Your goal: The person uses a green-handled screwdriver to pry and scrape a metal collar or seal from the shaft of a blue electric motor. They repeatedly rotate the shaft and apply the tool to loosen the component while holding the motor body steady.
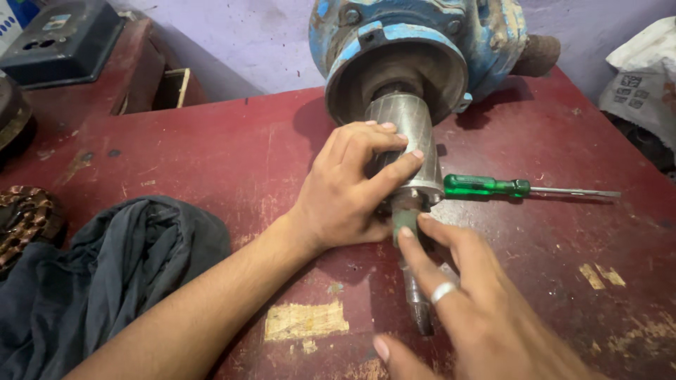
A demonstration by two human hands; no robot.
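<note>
Steel rotor [408,141], half out of the blue motor housing [422,42] on the red worktop [232,162], is clasped by the left hand [348,186] while the right hand [465,288] pinches its shaft [406,222]; next, seemingly, a straight, steady pull.

I have one view only, from the head camera, looking steeply down and forward over the red table [211,162] toward the wall behind. It sits close: my left hand [348,190] and right hand [479,309] fill the lower middle.
</note>
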